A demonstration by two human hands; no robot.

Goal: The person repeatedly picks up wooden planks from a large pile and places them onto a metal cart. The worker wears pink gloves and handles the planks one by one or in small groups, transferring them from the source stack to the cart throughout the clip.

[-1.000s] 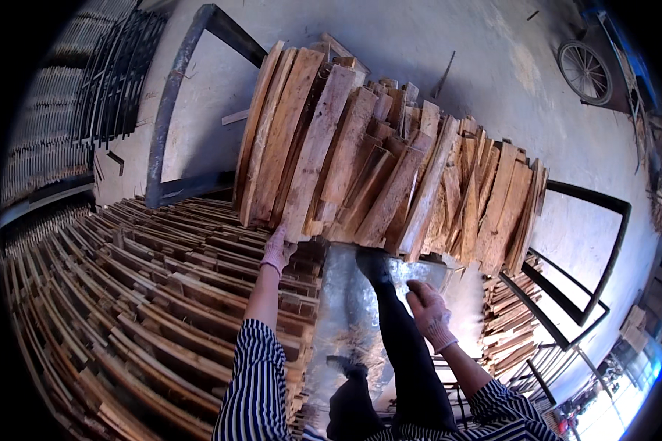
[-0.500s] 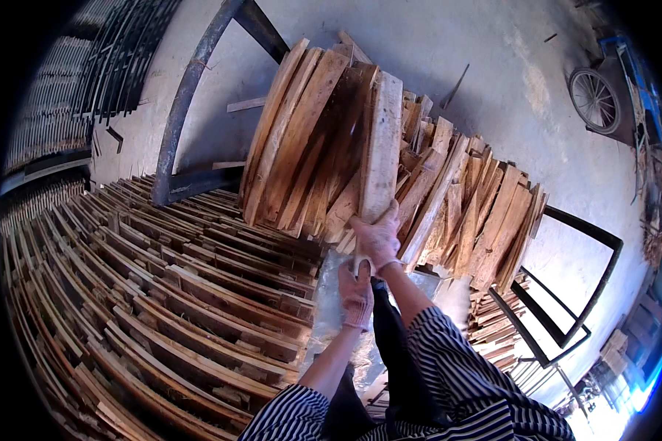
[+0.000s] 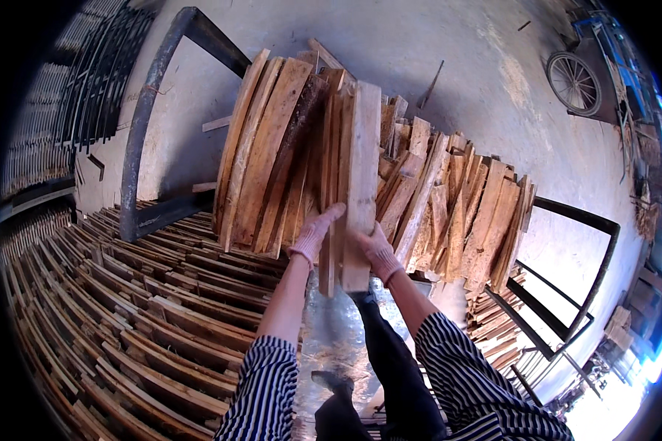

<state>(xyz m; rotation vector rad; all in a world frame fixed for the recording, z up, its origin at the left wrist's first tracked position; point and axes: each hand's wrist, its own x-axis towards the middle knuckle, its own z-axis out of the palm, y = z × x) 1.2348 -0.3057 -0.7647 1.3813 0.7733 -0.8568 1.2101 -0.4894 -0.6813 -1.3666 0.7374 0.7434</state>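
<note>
A few rough wooden boards [image 3: 362,176] stand on edge between my hands, their near ends jutting toward me. My left hand [image 3: 318,234], in a pale knitted glove, is closed against their left side. On the opposite side my right hand [image 3: 379,252], gloved alike, presses its fingers round the lighter board. Behind and to either side runs a row of upright boards [image 3: 272,147], the left ones long and leaning. Shorter, uneven wood pieces [image 3: 449,198] fill the right part of the row. My grip hides part of the boards' lower faces.
Layered stacks of wooden strips [image 3: 147,316] spread across the left. A dark metal frame [image 3: 136,140] rises at the row's left end, and another metal frame [image 3: 610,272] at its right. Beyond stands a pale wall [image 3: 485,73]; a spoked wheel [image 3: 574,83] is at far right.
My left hand has moved up from below onto the boards' left side. The held boards have come nearer to me, and my right hand has shifted slightly down. The view has shifted a little.
</note>
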